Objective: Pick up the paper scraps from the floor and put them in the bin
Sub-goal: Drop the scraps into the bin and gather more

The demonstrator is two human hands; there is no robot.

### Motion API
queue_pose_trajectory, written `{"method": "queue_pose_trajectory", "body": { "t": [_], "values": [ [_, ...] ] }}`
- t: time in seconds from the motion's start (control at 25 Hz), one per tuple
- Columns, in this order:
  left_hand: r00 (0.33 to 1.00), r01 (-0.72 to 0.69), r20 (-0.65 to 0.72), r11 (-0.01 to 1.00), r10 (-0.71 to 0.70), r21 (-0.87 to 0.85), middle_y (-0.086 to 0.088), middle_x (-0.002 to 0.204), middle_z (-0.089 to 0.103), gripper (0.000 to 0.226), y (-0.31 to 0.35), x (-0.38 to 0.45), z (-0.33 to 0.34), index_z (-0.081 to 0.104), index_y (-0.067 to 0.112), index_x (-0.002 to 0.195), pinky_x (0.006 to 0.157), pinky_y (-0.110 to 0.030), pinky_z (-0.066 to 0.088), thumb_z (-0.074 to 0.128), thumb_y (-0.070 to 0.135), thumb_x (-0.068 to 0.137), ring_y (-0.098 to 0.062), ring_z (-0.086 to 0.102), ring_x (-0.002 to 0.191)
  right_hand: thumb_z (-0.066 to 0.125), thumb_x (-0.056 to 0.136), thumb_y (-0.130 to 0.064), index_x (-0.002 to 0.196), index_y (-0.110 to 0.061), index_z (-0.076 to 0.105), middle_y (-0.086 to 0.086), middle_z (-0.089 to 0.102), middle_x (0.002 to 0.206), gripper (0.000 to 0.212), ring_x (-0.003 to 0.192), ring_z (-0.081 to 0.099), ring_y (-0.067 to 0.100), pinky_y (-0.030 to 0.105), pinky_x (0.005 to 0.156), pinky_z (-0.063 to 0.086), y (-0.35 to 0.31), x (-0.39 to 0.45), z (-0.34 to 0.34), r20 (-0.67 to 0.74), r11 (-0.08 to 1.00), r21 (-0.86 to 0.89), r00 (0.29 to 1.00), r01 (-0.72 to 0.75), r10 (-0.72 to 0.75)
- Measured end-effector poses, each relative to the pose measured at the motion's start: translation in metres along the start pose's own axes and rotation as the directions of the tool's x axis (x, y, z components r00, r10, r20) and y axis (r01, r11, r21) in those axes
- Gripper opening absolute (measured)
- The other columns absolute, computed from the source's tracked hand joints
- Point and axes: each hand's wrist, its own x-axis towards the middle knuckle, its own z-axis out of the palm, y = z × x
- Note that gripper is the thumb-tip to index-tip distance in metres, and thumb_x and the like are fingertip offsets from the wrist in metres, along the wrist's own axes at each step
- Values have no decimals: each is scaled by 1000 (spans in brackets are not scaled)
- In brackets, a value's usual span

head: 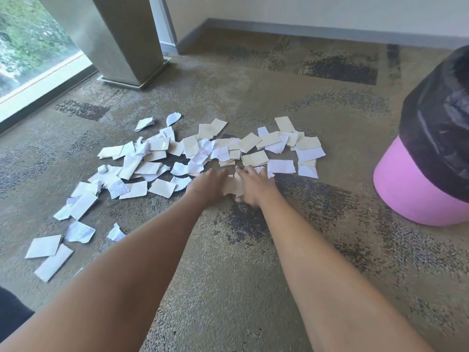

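Floor (228, 262): short-pile carpet, matt, coarse and speckled, tan with dark mottled patches.
Paper scraps (162, 163): thin torn paper, matt; some white, some cream, a few creased or crumpled, a few with faint print.
Bin (411, 196): smooth pink plastic, soft sheen.
Bin liner (439, 118): thin black plastic film, wrinkled, glossy highlights along the folds.
Pedestal (119, 36): brushed metal, satin finish, dull reflections.
Skirting board (304, 34): smooth, grey, matt.
Window (30, 44): clear glass, smooth.
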Motion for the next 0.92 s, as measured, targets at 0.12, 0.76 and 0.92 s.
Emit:
{"method": "queue_pose_trajectory", "body": {
  "t": [0.12, 0.76, 0.92],
  "values": [
    [1000, 18, -2, 997, -18, -77, -11, 108, 67, 43, -10, 2, -6, 59, 19, 122, 74, -39, 55, 59, 9, 80, -32, 65, 95, 73, 80, -52, 154, -28, 18, 3, 23, 149, 95, 135, 27, 38, 54, 101, 39, 3, 4, -5, 37, 999, 16, 999, -32, 31],
    [953, 219, -34, 762, -301, -609, -9, 80, 74, 9, -21, -19, -7, 78, 11, 74, 58, -32, 58, 82, 4, 70, -19, 67, 70, 83, 75, -34, 141, -11, 37, 10, 50, 139, 84, 122, 53, 31, 41, 95, 47, -4, 7, -34, 227, 981, 157, 971, -109, 72],
    [873, 340, 23, 575, -487, -744, -13, 74, 74, 12, -36, -24, -12, 79, 10, 76, 56, -24, 51, 86, 8, 67, -21, 67, 69, 77, 81, -36, 133, -10, 46, 7, 60, 123, 66, 99, 64, 21, 37, 84, 54, 13, 12, -45, 233, 775, 611, 972, -160, 16]
  ]
}}
